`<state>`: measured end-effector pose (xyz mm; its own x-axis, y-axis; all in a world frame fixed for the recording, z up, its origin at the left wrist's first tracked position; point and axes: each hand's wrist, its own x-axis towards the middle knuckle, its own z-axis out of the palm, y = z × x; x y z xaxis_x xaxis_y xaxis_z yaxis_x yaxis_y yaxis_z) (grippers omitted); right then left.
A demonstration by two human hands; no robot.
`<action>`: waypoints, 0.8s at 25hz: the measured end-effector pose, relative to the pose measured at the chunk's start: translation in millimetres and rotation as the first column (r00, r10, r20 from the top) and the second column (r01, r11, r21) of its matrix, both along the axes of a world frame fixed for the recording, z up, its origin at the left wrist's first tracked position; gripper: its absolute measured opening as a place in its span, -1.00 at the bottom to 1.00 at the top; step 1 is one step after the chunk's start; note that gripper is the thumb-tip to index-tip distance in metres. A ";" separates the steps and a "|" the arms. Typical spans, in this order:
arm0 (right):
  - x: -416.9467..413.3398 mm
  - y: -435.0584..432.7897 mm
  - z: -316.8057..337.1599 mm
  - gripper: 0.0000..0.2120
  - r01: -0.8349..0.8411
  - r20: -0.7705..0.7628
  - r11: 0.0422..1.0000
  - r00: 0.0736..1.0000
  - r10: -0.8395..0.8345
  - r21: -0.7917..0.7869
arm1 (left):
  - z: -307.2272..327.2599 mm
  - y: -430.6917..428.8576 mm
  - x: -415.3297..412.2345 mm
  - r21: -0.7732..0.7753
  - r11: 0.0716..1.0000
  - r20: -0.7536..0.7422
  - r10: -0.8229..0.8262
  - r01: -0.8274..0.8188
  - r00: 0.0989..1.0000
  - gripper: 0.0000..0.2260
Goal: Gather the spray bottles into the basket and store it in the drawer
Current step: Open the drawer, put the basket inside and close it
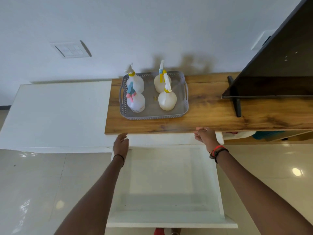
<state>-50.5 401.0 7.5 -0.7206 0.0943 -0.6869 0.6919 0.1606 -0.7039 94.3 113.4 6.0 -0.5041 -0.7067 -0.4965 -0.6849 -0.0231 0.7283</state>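
Note:
A grey perforated basket (pixel 153 116) sits on the wooden top (pixel 203 116). Several white spray bottles stand upright inside it: one with a blue and pink trigger (pixel 136 102) at front left, one with a yellow collar (pixel 135 81) behind it, and two yellow-collared ones (pixel 167 100) (pixel 160 82) on the right. Below the top, a white drawer (pixel 166 180) is pulled out, its inside bare. My left hand (pixel 120 144) and my right hand (pixel 205 136) reach up over the drawer toward the front edge of the top, fingers apart and holding nothing.
A black TV (pixel 277 65) on a dark stand (pixel 235 99) takes the right part of the top. A lower white cabinet (pixel 55 114) stands to the left. A switch plate (pixel 71 49) is on the wall. Glossy tiled floor lies on both sides.

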 end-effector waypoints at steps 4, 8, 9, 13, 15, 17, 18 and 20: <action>-44.0 -16.7 -2.4 -0.87 0.073 -0.019 0.997 0.997 -0.073 0.020 | 6.1 -45.6 -44.1 -0.039 0.996 -0.041 0.079 -0.080 0.996 -0.67; -87.7 -36.2 -7.4 -0.89 0.106 -0.046 0.990 0.994 -0.103 0.088 | 8.6 -87.5 -90.0 -0.051 0.986 -0.077 0.155 -0.159 0.985 -0.67; -98.8 -41.6 -8.5 -0.87 0.108 -0.058 0.990 0.993 -0.103 0.093 | 7.6 -97.7 -101.2 -0.046 0.983 -0.080 0.171 -0.175 0.982 -0.67; -140.8 -61.6 -14.0 -0.77 0.096 -0.090 0.990 0.992 -0.087 0.099 | -0.4 -129.4 -141.1 0.055 0.976 -0.140 0.218 -0.212 0.966 -0.68; -157.1 -70.6 -18.4 -0.67 0.085 -0.083 0.990 0.994 -0.076 0.109 | -2.9 -137.0 -157.5 0.081 0.979 -0.136 0.199 -0.189 0.971 -0.66; -167.3 -79.4 -20.9 -0.71 0.077 -0.066 0.994 0.995 -0.071 0.081 | -7.1 -140.6 -170.4 0.082 0.990 -0.123 0.128 -0.118 0.984 -0.64; -170.9 -84.3 -22.9 -0.79 0.069 -0.056 0.996 0.996 -0.065 0.064 | -8.6 -141.4 -175.8 0.081 0.994 -0.117 0.076 -0.067 0.990 -0.64; -175.0 -92.2 -24.9 -0.89 0.040 -0.063 0.998 0.997 -0.036 0.056 | -13.6 -140.0 -182.7 0.079 0.996 -0.118 -0.032 0.041 0.993 -0.70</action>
<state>-225.5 308.8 -17.4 -0.7568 0.1604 -0.6337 0.6537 0.1765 -0.7359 -88.4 -26.6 -7.5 -0.5863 -0.6467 -0.4879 -0.5972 -0.0620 0.7997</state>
